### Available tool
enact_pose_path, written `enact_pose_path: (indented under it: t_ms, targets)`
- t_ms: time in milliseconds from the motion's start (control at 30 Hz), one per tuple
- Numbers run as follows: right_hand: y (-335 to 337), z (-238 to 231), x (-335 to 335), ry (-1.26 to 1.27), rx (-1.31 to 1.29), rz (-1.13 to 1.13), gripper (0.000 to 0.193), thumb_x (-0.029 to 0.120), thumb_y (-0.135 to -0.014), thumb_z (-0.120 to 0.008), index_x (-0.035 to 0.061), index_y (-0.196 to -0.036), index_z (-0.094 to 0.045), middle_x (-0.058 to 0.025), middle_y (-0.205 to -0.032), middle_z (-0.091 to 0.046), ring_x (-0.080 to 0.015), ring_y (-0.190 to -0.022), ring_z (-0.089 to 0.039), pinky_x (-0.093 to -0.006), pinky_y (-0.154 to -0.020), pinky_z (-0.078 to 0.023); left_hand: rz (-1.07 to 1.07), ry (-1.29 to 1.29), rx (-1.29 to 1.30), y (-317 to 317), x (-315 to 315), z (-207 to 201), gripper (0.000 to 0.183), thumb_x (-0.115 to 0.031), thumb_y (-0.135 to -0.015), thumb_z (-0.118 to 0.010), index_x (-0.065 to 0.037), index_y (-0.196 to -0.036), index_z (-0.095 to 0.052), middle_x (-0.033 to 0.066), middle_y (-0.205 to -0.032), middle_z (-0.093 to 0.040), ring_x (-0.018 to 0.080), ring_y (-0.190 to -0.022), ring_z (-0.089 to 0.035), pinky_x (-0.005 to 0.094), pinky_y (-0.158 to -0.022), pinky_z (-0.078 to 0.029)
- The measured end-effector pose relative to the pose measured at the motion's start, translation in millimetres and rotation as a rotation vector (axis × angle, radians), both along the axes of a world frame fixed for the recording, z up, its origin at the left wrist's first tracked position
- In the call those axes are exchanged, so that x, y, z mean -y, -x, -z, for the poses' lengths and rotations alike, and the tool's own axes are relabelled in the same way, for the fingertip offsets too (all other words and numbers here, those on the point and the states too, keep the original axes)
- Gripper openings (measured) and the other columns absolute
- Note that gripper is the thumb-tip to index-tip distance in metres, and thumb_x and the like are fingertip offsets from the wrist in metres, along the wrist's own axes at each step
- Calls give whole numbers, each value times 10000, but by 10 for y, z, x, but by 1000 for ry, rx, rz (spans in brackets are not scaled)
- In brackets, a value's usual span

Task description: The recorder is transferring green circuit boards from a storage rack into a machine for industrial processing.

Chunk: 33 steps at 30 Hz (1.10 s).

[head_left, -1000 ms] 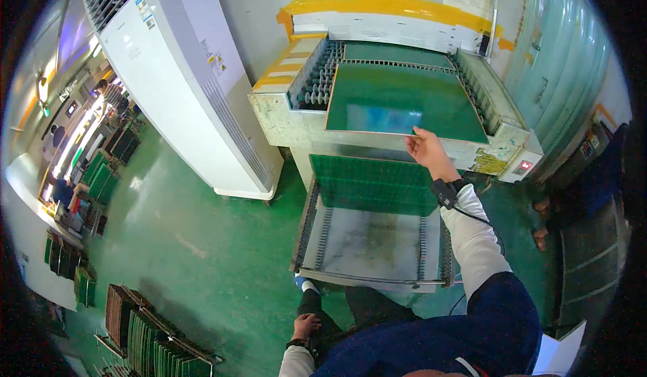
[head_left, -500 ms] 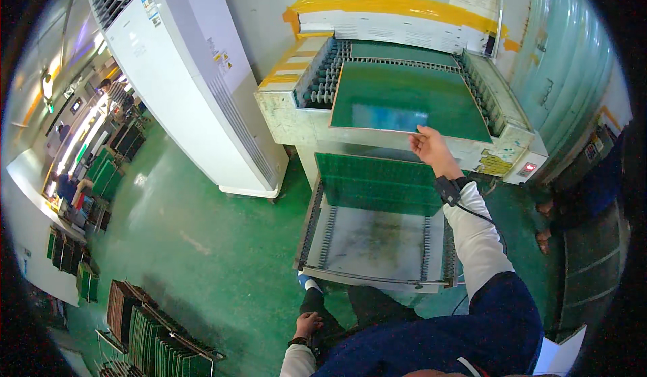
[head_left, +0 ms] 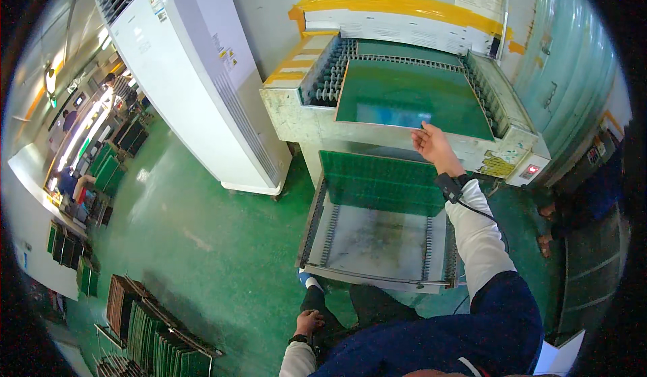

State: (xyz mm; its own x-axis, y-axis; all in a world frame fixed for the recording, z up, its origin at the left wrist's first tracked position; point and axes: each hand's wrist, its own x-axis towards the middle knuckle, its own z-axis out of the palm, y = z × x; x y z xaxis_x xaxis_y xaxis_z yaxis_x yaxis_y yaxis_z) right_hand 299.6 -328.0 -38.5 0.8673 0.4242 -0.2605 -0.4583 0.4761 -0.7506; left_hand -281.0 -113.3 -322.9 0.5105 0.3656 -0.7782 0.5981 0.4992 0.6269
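Note:
A large green circuit-board panel (head_left: 411, 97) with a thin copper-coloured edge lies on the rollers of a conveyor machine. At its front edge my right hand (head_left: 435, 144) is closed, thumb and fingertips pinching the rim. Below the machine's front stands a rack (head_left: 371, 249) with toothed side rails. Another green circuit-board panel (head_left: 377, 183) leans upright at the rack's far end, just below my right hand. My left hand (head_left: 309, 323) rests by my left leg, fingers curled and nothing visible in them.
The conveyor machine (head_left: 283, 124) has a further panel (head_left: 408, 52) behind the first. A tall white air conditioner (head_left: 195, 87) stands to its left. Racks of boards (head_left: 151, 333) sit at lower left. Another person's feet (head_left: 544, 242) show at right; people work at far left.
The view has shifted slightly. My right hand stays at the panel's front edge, and my left hand has not visibly moved.

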Motion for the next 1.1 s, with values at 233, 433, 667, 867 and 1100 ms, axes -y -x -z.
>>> enact_pose_path:
  t_ms: [233,433,667,867,1100]
  targets:
    - [338,-68,-197,271,207,-124,460,456,-812,-628,24,-969,-608,-82,-917,-649,-193,-796,-610,-314,-716,-489,-48,61,67,93,-31,140,242,-127,-878,-555,33,-1059,-532,170,-815,-631,260,-608,-632,332,-505,-508]
    - [368,53,-309,1195,1073,-126,427,441,-768,-645,20,-833,-672,-100,-800,-671,-219,-757,-633,-344,-696,-489,-31,1,57,65,-37,122,244,-129,-871,-572,32,-1051,-545,170,-833,-634,268,-634,-641,330,-533,-526]
    - [565,288,-382,1841,1272,-536,360,350,-685,-691,43,-872,-682,-169,-905,-657,-339,-870,-622,-430,-755,-493,-37,-29,52,80,-4,56,274,-133,-855,-595,57,-1047,-546,168,-842,-634,261,-643,-639,332,-564,-530]
    - [517,256,-370,1802,1141,-429,407,350,-689,-701,56,-968,-658,-155,-986,-646,-325,-942,-607,-434,-796,-489,-77,29,83,164,-25,278,304,-160,-846,-612,51,-1056,-551,167,-865,-639,236,-648,-639,320,-565,-524]
    - [670,155,-442,1810,1145,-396,360,304,-674,-679,54,-933,-671,-168,-976,-647,-332,-938,-616,-424,-810,-499,-27,-82,49,179,40,-44,313,-178,-834,-627,48,-1041,-561,148,-831,-636,235,-605,-627,331,-546,-523]
